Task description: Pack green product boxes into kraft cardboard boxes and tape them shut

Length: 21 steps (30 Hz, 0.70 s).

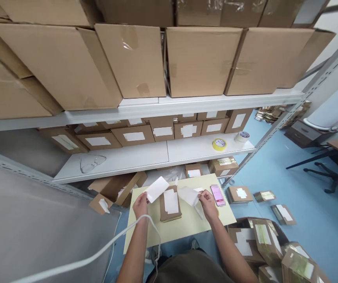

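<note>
Head view looks down on a pale yellow table (169, 232) with a small brown kraft-card box (163, 206) lying flat at its middle, a plain white rectangular label (171, 201) on its top face and its long axis running roughly 12 to 6. The left hand (141, 205) lies at 9 o'clock from the box and is slightly the nearer, its fingers pinching a white paper sheet (157, 189) that angles toward 1 o'clock, just beside the box's upper corner. The right hand (208, 205), at 3 o'clock from the box, pinches a limp white paper strip (189, 195) whose free end reaches toward the box, apart from it. A thin white cord (83, 255) loops around the left wrist. At 2 o'clock from the box, a phone with a pink screen (217, 195) lies on the table just beyond the right hand, its display blurred. Ahead at 12 o'clock, a white metal shelf (127, 169) carries a yellow tape roll (219, 144), a white tape roll (242, 136) and clear safety glasses (92, 163). Kraft boxes (257, 243) lie heaped on the blue floor (318, 220) at 4 o'clock. No writing on the labels can be read
</note>
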Available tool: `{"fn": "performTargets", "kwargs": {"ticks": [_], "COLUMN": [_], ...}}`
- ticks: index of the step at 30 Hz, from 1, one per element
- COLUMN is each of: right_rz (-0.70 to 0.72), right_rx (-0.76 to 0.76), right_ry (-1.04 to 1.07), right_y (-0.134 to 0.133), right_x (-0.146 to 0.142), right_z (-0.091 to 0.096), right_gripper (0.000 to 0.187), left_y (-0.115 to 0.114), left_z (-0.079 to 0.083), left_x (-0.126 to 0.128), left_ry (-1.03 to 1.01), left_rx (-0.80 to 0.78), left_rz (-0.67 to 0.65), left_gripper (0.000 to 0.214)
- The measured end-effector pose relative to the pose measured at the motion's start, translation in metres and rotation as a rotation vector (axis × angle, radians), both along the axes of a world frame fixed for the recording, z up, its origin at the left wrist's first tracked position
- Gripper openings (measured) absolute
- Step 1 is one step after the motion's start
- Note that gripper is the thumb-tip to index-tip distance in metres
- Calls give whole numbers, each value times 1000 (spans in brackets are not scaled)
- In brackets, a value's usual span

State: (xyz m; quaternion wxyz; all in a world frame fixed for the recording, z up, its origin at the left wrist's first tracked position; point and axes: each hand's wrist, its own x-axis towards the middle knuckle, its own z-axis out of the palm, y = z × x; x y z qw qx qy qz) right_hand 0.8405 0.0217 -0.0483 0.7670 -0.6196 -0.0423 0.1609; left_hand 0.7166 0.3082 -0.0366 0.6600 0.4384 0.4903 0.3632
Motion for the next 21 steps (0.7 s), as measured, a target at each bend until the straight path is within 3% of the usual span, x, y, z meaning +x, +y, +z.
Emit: {"fn": "performTargets", "kwargs": {"ticks": [3,8,15,19,21], "right_rz": [-46,131,406,410,419], "right_rx": [-2,-15,-106,-272,-301], "right_ry": [24,159,236,202,158], "right_y": [30,124,297,409,451], "right_x": [-8,-40,-89,-102,-105], "right_z": [-3,-13,-46,-51,-50], "right_gripper": [39,48,41,36,32], "left_y": [37,63,109,133,140], "left_z": [-4,-10,-15,-16,-14], "left_x": [-25,-71,-154,-200,-217], "left_ry": [17,5,-11,88,150], "left_rx": [40,58,125,193,223], "left_rz": [37,-46,-22,22,23], "left_gripper": [43,61,57,56,57]}}
